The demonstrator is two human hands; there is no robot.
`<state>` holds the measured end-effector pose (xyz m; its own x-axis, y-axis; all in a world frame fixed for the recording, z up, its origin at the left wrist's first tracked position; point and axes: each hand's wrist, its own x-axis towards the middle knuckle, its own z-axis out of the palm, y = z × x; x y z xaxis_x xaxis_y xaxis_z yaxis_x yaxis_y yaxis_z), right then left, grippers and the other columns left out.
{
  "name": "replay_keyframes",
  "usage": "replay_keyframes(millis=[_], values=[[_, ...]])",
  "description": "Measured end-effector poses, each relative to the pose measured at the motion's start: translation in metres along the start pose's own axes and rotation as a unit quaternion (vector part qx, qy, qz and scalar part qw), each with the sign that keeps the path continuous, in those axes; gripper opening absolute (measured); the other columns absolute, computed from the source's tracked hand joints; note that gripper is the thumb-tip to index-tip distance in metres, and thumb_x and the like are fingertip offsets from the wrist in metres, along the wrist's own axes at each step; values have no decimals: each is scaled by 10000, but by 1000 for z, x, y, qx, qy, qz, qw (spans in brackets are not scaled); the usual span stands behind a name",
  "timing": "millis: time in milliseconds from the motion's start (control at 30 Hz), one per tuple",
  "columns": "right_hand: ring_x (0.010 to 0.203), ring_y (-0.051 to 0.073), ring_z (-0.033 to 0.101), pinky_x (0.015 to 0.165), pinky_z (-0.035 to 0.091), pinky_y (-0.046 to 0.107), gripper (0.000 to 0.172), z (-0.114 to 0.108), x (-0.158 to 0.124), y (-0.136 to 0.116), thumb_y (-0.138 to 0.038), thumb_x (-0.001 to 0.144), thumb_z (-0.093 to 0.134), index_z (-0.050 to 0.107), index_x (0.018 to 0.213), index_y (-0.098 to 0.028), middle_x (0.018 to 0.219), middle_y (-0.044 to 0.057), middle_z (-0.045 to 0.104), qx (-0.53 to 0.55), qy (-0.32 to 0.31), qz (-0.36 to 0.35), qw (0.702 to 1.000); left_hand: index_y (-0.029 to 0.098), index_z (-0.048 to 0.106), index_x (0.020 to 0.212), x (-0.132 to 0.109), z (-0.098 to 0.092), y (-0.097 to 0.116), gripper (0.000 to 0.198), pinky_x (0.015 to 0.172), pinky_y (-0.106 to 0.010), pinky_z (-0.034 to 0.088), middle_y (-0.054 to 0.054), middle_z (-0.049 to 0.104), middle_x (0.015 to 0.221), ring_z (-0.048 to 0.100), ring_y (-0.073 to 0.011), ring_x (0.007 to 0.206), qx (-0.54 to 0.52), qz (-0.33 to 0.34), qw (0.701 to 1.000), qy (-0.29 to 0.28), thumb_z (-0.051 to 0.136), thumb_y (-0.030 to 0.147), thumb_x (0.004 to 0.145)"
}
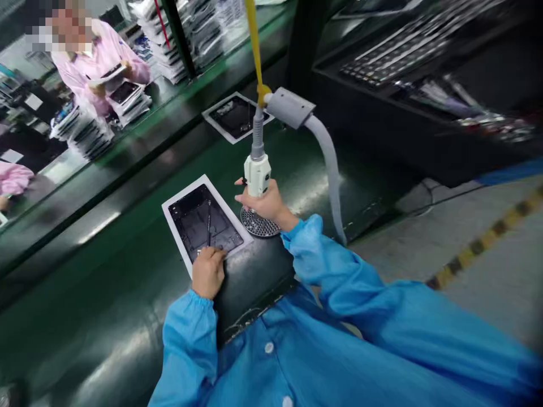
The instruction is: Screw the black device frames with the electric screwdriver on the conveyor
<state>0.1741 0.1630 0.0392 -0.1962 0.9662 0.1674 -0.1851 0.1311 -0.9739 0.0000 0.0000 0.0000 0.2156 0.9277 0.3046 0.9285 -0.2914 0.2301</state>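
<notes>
A white-framed tray holding a dark flat panel lies on the green conveyor belt in front of me. My left hand rests on the tray's near edge and holds a thin dark tool that points up across the panel. My right hand grips the white body of a hanging powered screwdriver, upright just right of the tray. Its grey hose curves down to the right, and a yellow cord suspends it. A round perforated metal dish sits under my right hand.
A second white-framed tray lies farther along the belt. Across the line a person in a pink coat handles a panel beside stacks of trays. A dark shelf unit with a keyboard-like part stands at the right. Grey floor with yellow-black tape.
</notes>
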Motion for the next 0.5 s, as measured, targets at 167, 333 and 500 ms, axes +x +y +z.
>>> replay_keyframes(millis=[167,333,500], values=[[387,112,487,480,420,291,349,-2,-1,1,-325,571,782,632,836,-155,441,-74,534,-9,-3,-3,1000,163,716,926,3,4,2,239,722,-321,510,-64,684,865,594,-207,805,-2,-4,1000,-1,505,68,862],[404,116,501,512,443,301,294,-3,-2,2,-308,591,768,628,807,-166,445,-65,547,-21,-2,-16,1000,163,720,918,3,3,3,211,724,-309,519,-61,696,867,614,-197,797,-22,-6,1000,8,521,102,881],[387,111,489,465,417,282,304,-2,0,4,-287,583,742,626,832,-156,448,-68,539,-12,-7,-5,1000,174,723,956,3,-11,-9,174,766,-295,532,-57,713,923,648,-186,860,-56,-75,995,28,558,186,902]])
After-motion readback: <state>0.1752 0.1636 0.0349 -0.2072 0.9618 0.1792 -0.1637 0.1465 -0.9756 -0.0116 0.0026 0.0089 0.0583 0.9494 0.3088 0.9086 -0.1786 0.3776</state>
